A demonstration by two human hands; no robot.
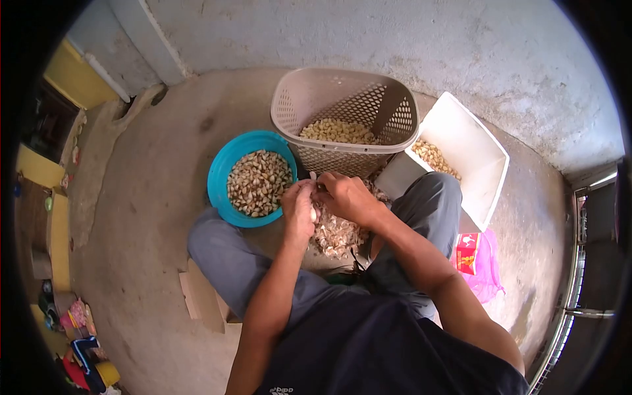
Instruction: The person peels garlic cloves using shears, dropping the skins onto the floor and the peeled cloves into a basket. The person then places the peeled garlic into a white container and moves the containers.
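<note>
My left hand (pixel 299 203) is closed, with pale garlic cloves (pixel 313 214) showing at its fingers. Against it, my right hand (pixel 345 197) pinches at the garlic, the fingertips of both hands meeting. Exactly what lies between the fingertips is partly hidden. Below the hands, a heap of papery garlic skins (pixel 337 236) lies on the floor between my legs. Left of my left hand stands a turquoise basin (pixel 219 172) holding many garlic cloves (pixel 259 184), most in their skins. Beyond the hands, a beige perforated basket (pixel 349 157) contains pale peeled cloves (pixel 339 131).
A white foam box (pixel 475 158) with more garlic cloves (pixel 434 158) stands right of the basket, by the wall. A pink bag (pixel 486 266) lies near my right knee. Cardboard (pixel 201 296) is beside my left leg. A metal grille (pixel 573 289) borders the right side.
</note>
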